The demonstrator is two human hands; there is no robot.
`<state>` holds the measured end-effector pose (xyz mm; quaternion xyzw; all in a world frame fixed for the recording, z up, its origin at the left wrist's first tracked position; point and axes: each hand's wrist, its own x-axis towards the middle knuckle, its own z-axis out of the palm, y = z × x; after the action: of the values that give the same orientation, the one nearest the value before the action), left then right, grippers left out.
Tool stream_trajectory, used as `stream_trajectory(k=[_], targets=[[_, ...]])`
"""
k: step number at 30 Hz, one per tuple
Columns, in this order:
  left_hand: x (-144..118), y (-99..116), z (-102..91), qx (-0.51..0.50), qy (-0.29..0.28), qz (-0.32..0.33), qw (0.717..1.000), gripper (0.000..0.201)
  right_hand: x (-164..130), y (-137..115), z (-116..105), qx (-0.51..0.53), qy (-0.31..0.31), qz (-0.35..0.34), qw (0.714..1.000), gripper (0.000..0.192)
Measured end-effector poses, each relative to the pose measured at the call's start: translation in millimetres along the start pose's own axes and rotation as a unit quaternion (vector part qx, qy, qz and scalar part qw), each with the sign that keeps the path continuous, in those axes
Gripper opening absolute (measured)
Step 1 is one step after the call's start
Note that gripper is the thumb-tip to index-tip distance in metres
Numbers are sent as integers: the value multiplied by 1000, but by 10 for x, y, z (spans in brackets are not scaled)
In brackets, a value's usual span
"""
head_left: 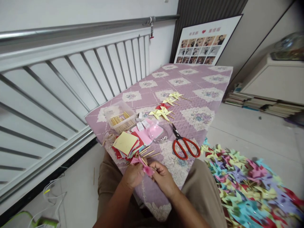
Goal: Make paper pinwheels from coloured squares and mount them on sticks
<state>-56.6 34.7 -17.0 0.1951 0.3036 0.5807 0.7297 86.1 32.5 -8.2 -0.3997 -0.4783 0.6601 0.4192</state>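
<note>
Pink paper sat pinched between both hands above the lap, the left hand and right hand each closing their fingers on it. Just beyond lay a stack of coloured squares, red scissors, a tub of sticks, then yellow pinwheels on the quilted table.

- Red-handled scissors are lying on the quilted table, right of centre.
- A photo board is leaning at the far end.
- Books are stacking along the right floor.
</note>
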Motion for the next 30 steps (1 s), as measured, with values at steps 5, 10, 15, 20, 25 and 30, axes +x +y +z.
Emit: stream_trajectory(k=[5,10,15,20,25,30], targets=[[-24,37,49,27,-5,-7,1000,33,2,10,2,3,8,-18,1000,24],[-26,25,33,19,-11,4,1000,29,-3,4,2,11,5,-23,1000,26],[-16,12,20,17,-13,2,1000,27,-3,-1,0,8,-1,-22,1000,26],[-15,10,13,10,-6,2,1000,26,-3,-13,-3,1,-6,-22,1000,27],[-21,7,-1,32,-9,2,999,21,-6,-18,-10,-4,-10,-27,1000,28],[-26,9,-4,59,-9,9,998,24,2,-12,-8,-5,-9,-28,1000,28]])
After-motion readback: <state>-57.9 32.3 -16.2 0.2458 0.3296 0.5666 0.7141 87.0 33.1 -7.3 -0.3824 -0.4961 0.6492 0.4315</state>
